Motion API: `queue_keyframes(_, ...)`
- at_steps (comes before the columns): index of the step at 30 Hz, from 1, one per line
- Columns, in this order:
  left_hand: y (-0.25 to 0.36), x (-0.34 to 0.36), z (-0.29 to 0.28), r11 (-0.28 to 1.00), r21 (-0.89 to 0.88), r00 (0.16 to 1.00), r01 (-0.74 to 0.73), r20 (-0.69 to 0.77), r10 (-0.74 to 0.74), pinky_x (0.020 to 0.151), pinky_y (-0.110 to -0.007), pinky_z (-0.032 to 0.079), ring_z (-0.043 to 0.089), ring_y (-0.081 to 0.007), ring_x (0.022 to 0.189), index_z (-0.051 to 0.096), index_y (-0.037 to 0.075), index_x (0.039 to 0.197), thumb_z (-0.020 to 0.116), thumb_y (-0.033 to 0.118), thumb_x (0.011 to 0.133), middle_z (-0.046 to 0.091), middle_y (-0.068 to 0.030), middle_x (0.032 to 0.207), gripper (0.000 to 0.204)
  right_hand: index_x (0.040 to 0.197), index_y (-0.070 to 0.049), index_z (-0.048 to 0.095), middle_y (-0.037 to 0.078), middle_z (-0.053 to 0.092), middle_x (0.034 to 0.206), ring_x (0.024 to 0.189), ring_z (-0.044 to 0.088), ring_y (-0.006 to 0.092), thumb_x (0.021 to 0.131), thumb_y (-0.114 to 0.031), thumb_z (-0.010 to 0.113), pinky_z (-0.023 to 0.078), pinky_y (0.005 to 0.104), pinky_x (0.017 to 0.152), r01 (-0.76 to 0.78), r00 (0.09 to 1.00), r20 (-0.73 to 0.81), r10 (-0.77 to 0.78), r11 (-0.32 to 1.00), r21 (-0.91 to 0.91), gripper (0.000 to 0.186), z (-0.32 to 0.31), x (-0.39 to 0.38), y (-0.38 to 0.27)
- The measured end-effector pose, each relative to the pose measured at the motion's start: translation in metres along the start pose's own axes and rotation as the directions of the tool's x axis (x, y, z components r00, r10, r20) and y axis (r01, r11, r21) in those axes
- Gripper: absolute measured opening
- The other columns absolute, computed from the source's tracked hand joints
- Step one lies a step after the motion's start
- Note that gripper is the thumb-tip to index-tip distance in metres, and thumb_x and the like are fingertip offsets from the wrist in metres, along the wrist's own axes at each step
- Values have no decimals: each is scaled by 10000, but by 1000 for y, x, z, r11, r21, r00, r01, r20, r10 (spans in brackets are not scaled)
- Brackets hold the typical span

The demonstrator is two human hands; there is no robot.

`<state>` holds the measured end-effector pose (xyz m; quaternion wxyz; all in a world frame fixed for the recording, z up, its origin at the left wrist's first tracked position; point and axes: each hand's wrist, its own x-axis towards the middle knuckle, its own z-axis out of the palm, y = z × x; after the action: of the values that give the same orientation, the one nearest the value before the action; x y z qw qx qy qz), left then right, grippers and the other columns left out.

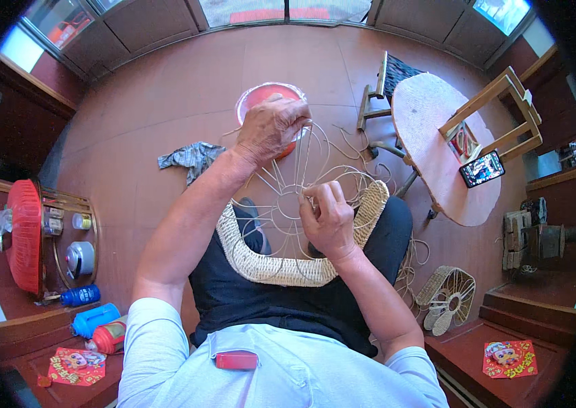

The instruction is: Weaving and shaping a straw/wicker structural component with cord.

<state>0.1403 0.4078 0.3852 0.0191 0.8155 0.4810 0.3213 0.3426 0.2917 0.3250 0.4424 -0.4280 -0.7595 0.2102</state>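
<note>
A partly woven piece of pale straw cord lies across my thighs, its thick U-shaped woven rim [281, 270] curving toward my belly. Thin pale strands [290, 190] run out like spokes from a small ring in its middle. Above the far side, my left hand [274, 126] is raised with its fingers pinched together on a thin strand, in front of the bucket. Closer in and to the right, my right hand [331, 217] is closed, thumb and forefinger pinching a strand beside the ring. The fingers partly hide what they grip.
A red bucket [260, 94] stands on the floor ahead, with a grey cloth [189, 158] to its left. At right, a round table [431, 115] holds a phone [482, 169] and a wooden frame [529, 112]. Loose strands [407, 265] and a smaller woven piece [451, 296] lie right of my leg.
</note>
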Motion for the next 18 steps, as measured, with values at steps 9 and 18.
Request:
queue_keyframes(9,9,17,-16,1000,-15,998,-25,64,26,777,-497,559,720,-368,881,699,68,954,730,213,955,710,-158,871,147,1068,-53,689,122,643,968,747,677,248,912,-33,771,555,363,643,-46,994,-97,45,999,-3,178,-21,30,-8)
queue_keyframes(18,13,29,-22,998,20,976,66,204,-69,842,-468,582,735,-333,922,742,76,976,716,199,970,748,-127,934,126,1000,-11,751,115,753,908,769,740,200,936,-97,809,594,335,730,-137,978,-137,156,981,134,122,-20,108,13)
